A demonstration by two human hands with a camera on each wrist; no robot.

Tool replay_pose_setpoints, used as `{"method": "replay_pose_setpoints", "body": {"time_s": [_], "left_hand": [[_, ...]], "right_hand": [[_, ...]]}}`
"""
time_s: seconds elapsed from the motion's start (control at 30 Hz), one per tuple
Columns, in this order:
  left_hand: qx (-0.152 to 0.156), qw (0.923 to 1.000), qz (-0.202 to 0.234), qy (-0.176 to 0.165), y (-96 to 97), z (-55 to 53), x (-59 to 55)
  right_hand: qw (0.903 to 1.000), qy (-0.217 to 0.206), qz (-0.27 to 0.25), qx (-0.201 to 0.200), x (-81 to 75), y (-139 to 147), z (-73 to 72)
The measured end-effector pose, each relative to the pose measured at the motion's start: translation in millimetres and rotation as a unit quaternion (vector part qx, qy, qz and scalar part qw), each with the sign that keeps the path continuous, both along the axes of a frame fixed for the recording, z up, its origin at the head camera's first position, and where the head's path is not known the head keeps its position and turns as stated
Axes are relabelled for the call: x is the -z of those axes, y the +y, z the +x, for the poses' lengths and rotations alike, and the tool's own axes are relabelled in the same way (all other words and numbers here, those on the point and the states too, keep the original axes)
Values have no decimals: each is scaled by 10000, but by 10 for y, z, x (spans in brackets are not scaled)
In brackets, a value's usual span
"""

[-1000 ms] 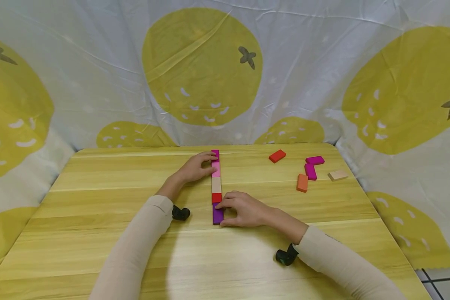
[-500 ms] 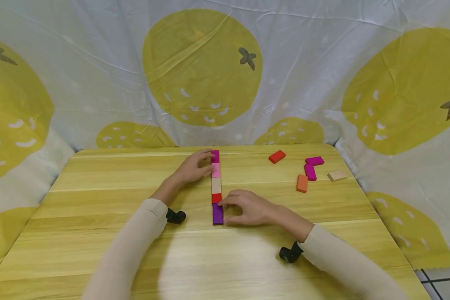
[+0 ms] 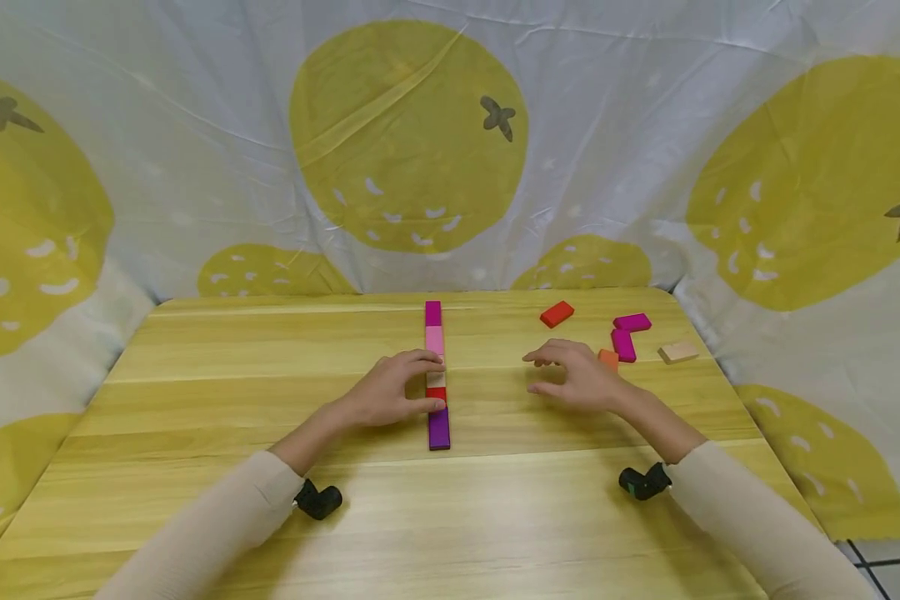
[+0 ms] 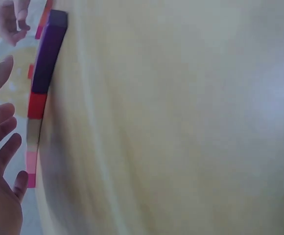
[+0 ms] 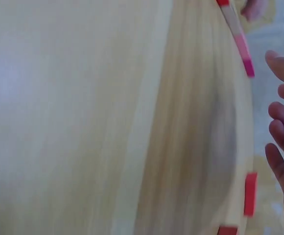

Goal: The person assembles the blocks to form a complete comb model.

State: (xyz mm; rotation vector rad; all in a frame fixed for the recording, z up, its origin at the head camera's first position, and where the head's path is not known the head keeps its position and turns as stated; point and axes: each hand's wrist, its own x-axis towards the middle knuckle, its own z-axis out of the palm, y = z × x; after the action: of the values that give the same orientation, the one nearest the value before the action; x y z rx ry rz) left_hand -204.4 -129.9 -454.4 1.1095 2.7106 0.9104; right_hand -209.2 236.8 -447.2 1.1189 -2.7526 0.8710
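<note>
Yellow-fruit-printed cloth (image 3: 585, 125) hangs behind your wood-grain tabletop (image 3: 195, 417), with the purple block (image 3: 438, 428) as your marker! Your left hand (image 3: 390, 390) has fingers apart, clamped on nothing, stretched over the row just beyond that purple block; whether the tips touch it, I can't tell. Your right hand (image 3: 577, 377) hovers to the purple block's right, fingers parted and loosely bent, nothing between them. Outward now: straight beyond the purple block run the red block (image 3: 437, 393), bare-wood block (image 3: 436, 381), pink block (image 3: 435, 338) and magenta block (image 3: 432, 313), end to end. Well right of the purple block, your right hand partly hides the orange block (image 3: 609, 358). Beyond and right of the purple block lie the loose red block (image 3: 557, 314), one loose magenta block (image 3: 624, 345), another loose magenta block (image 3: 632, 322) and, farthest right, the loose bare-wood block (image 3: 678, 352). Five lined up, five scattered: you look about halfway, with those loose five left.
</note>
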Motion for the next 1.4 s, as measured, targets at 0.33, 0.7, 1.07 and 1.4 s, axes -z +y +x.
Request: {"method": "replay_pose_setpoints", "body": {"time_s": [0.33,0.7,1.07,1.4], "left_hand": [[25,9992,-393,80,17,129,23],[19,9996,-240,-177,12,130,43],[157,9996,-115,-206,17,77,61],[172,9994,-93,-270,-2,82,64]], "right_hand": [[9952,-80,79,968,60,625,-170],[9868,-389,576,1462,117,974,-224],[9854,-457,1123,1192,41,1026,-236],[9880,-495,1146,914,-18,782,-168]]}}
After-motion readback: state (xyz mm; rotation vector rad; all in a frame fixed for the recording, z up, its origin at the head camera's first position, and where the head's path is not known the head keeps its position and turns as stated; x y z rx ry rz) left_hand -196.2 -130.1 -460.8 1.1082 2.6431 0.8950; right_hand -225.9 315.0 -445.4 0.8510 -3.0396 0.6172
